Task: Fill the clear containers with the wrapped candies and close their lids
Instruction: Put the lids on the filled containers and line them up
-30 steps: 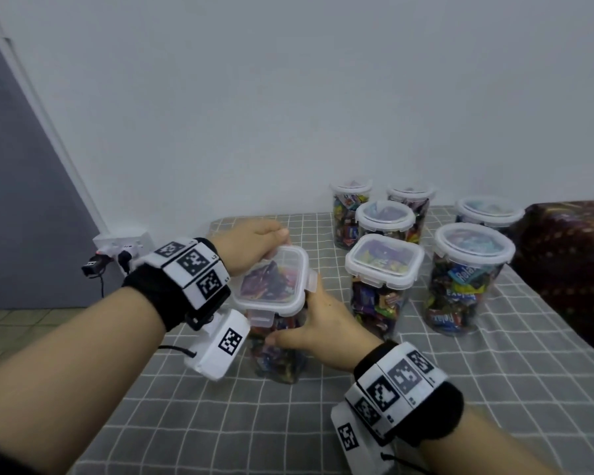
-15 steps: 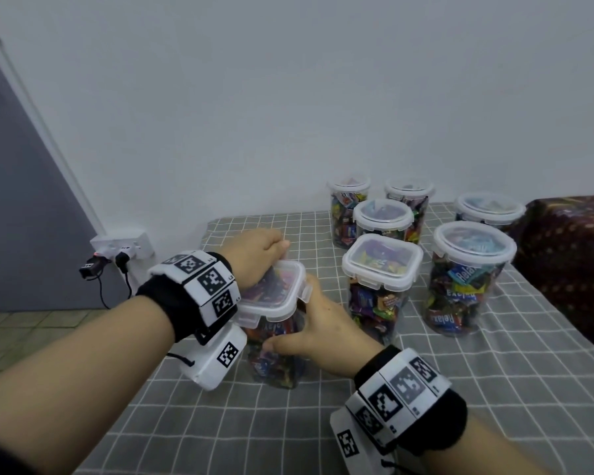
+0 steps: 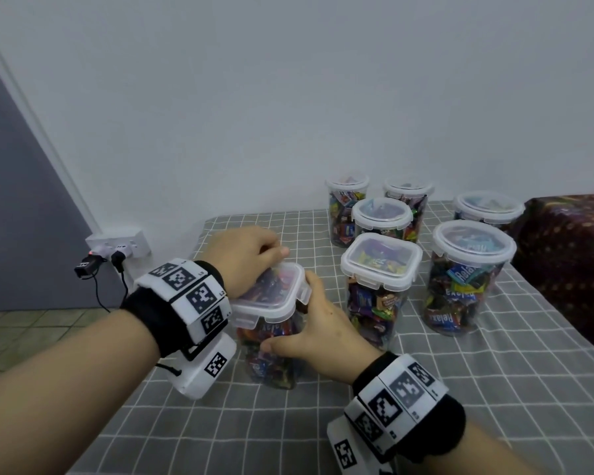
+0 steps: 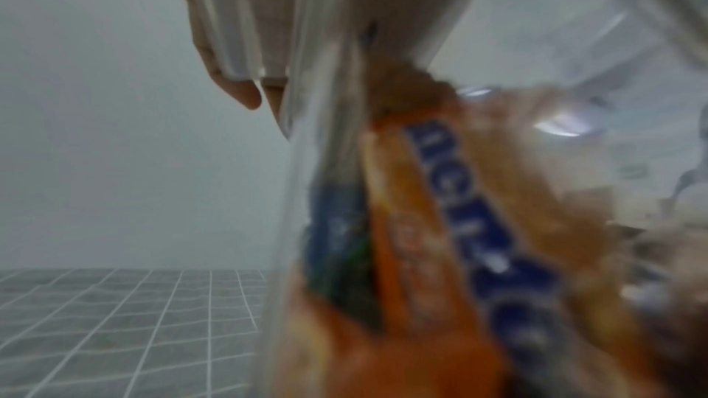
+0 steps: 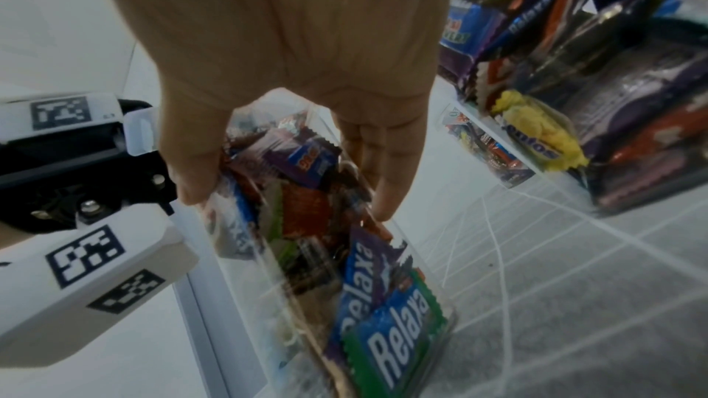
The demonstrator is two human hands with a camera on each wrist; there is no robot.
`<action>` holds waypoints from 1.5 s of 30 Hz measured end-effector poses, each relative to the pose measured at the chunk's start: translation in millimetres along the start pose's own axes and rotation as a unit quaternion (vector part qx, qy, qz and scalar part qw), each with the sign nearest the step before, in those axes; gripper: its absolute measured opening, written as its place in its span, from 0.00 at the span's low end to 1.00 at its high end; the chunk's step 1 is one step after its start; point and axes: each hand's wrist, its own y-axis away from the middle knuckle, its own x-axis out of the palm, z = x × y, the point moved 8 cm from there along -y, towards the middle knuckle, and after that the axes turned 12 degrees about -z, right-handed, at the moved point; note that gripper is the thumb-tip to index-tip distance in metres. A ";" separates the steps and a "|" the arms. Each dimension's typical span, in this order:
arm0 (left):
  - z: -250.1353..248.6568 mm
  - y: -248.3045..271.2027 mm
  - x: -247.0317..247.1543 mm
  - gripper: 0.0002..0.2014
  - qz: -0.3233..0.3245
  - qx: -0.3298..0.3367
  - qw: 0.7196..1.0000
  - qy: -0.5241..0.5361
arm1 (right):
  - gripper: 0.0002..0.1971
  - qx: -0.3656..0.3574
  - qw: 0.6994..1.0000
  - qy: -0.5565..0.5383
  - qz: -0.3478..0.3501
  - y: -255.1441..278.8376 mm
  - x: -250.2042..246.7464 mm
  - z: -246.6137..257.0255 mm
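A square clear container [image 3: 275, 351] full of wrapped candies [image 5: 368, 277] stands on the grey checked cloth near me. Its white lid [image 3: 271, 296] sits on top. My left hand [image 3: 246, 255] lies over the lid's far left side, fingers curled down over the edge onto a side latch [image 4: 237, 41]. My right hand [image 3: 318, 332] grips the container body [image 5: 291, 223], thumb on the front wall and fingers around the right side. In the left wrist view the container wall is blurred and very close.
Several filled, lidded containers stand to the right and behind: a square one [image 3: 378, 282], a large round one [image 3: 467, 275], smaller round ones [image 3: 381, 217] near the wall. A wall socket with plugs [image 3: 117, 248] is at the left. A dark patterned cover [image 3: 570, 262] lies at the right.
My left hand has slid further over the lid and curled down on its far side. The right hand has stayed around the container body. The lid sits lower and flatter.
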 end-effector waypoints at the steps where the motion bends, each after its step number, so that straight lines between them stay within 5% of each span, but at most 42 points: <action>1: 0.8 2.0 -0.6 0.18 0.001 0.002 1.000 0.007 | 0.51 0.000 1.000 0.000 0.001 -0.6 0.6 -0.3; 14: -2.1 2.1 6.1 0.21 0.032 0.018 0.999 -0.005 | 0.46 0.007 1.000 0.009 0.002 -1.0 0.4 -1.2; 27: -41.7 27.0 -7.1 0.24 0.052 0.050 0.970 -0.232 | 0.38 0.005 1.000 0.030 -0.004 -0.8 -0.6 0.3; 37: -42.2 30.6 -9.5 0.18 0.052 -0.003 0.975 -0.215 | 0.41 0.004 1.000 0.028 -0.002 -0.4 0.9 0.0; 42: -15.1 42.9 -13.3 0.35 0.025 -0.076 0.993 -0.087 | 0.42 0.011 1.000 0.027 0.003 -0.1 -0.4 0.6; 45: 15.6 55.6 -30.3 0.34 -0.041 -0.140 0.988 -0.047 | 0.43 0.009 1.000 0.029 0.002 -1.2 -2.0 0.2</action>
